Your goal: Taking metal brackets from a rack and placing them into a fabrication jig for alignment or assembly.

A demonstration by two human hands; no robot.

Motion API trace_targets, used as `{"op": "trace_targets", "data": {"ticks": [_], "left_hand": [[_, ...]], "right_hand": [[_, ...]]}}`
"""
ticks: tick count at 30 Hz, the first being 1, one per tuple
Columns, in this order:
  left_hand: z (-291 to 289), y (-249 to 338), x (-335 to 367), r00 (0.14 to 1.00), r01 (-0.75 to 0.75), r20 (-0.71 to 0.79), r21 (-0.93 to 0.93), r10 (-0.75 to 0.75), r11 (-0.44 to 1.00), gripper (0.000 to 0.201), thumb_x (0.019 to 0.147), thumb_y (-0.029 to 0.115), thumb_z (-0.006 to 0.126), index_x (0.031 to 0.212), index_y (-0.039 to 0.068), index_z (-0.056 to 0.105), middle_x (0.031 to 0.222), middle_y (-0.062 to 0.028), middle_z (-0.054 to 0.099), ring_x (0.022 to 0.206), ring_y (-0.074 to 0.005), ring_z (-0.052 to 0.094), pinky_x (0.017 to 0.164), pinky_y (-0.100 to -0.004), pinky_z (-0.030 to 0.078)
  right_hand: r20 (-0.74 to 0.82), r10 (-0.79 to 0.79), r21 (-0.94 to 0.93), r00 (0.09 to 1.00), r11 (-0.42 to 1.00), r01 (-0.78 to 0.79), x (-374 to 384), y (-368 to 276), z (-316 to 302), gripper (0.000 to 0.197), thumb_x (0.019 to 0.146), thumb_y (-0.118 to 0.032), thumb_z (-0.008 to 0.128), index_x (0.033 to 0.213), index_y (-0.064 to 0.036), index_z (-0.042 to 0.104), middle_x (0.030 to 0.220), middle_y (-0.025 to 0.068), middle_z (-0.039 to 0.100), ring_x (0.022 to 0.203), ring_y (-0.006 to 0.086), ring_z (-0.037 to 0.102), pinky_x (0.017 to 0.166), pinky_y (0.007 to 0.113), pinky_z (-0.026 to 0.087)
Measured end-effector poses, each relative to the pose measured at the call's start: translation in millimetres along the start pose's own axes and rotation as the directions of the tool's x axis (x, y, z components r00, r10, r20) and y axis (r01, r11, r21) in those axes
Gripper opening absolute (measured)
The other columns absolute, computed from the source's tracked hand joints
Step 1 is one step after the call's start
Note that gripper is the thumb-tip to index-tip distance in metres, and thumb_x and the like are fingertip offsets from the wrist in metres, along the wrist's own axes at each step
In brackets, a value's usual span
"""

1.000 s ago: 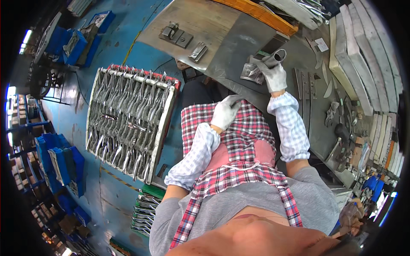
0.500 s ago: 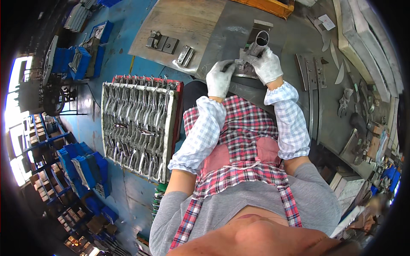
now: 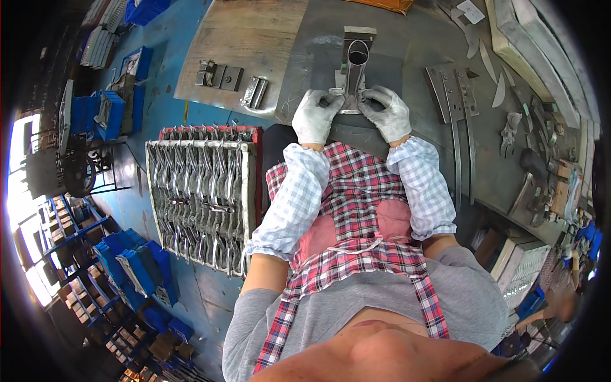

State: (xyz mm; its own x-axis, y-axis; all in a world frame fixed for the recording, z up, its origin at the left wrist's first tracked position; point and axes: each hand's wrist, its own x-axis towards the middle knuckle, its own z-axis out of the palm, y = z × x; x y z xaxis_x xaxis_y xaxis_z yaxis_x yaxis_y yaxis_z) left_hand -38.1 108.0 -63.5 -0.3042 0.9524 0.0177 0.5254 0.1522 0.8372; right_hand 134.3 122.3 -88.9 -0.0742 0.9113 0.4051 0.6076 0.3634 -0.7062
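Note:
A shiny tapered metal piece with a round open end (image 3: 356, 63) lies in front of me, its narrow end toward me, over a flat steel fixture (image 3: 360, 32) on the bench. My left hand (image 3: 314, 116), in a white glove, has thumb and fingers pinched at the left side of the narrow end. On the opposite side my right hand (image 3: 387, 113), gloved too, holds the same end with bent fingers. The fingertips partly hide where the piece meets the fixture.
On the bench's left are a steel block (image 3: 226, 77) and a small metal clamp-like part (image 3: 255, 93). Long metal strips (image 3: 456, 140) and curved blades (image 3: 499, 89) lie at right. A rack of shiny metal tools (image 3: 200, 197) stands left of me, near blue bins (image 3: 137, 264).
My right hand has come down from the round end to the narrow end. The metal piece has shifted left and now points away from me. My left hand has closed in beside it.

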Motion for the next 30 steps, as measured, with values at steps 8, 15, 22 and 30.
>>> {"op": "trace_targets", "data": {"ticks": [8,15,22,30], "left_hand": [[13,-3,6,0.998,-0.055,-0.007,0.011,0.055,0.998,0.026,0.074,0.029,0.075,0.084,0.007,0.066,0.081,-0.0063,0.062,0.073,-0.0218,0.062,0.067,-0.0315,0.050],[-16,-23,0,0.998,0.005,-0.055,0.054,-0.002,0.999,0.026,0.075,0.030,0.071,0.088,0.008,0.067,0.092,-0.0117,0.065,0.085,-0.0304,0.064,0.073,-0.0381,0.051],[-136,-51,-82,0.910,0.307,0.413,-0.590,-0.047,0.747,0.049,0.078,0.032,0.069,0.116,0.003,0.060,0.087,-0.0040,0.063,0.068,-0.0089,0.056,0.058,-0.0242,0.049],[-348,-295,-252,0.718,0.536,-0.531,0.010,-0.449,0.844,0.041,0.090,0.021,0.057,0.129,0.011,0.052,0.116,-0.0124,0.064,0.109,-0.0274,0.060,0.091,-0.0356,0.046]], "right_hand": [[0.042,0.087,0.120,0.995,0.989,-0.092,13,7,-7,0.018,0.071,-0.015,0.076,0.087,-0.0108,0.072,0.095,0.0056,0.067,0.090,0.0226,0.063,0.078,0.031,0.051],[0.214,-0.088,0.079,0.973,0.994,0.072,38,-31,11,0.026,0.073,-0.001,0.069,0.099,-0.0043,0.070,0.092,0.0080,0.069,0.086,0.0160,0.066,0.077,0.029,0.052],[0.467,-0.508,0.170,0.724,0.855,0.490,-14,-144,54,0.032,0.075,0.001,0.064,0.104,-0.0107,0.067,0.098,0.0101,0.067,0.090,0.0279,0.065,0.079,0.034,0.051],[0.772,-0.102,0.187,0.627,0.980,-0.071,-27,-148,82,0.035,0.084,0.000,0.058,0.117,-0.0102,0.063,0.104,0.0079,0.068,0.093,0.0172,0.064,0.081,0.029,0.049]]}}
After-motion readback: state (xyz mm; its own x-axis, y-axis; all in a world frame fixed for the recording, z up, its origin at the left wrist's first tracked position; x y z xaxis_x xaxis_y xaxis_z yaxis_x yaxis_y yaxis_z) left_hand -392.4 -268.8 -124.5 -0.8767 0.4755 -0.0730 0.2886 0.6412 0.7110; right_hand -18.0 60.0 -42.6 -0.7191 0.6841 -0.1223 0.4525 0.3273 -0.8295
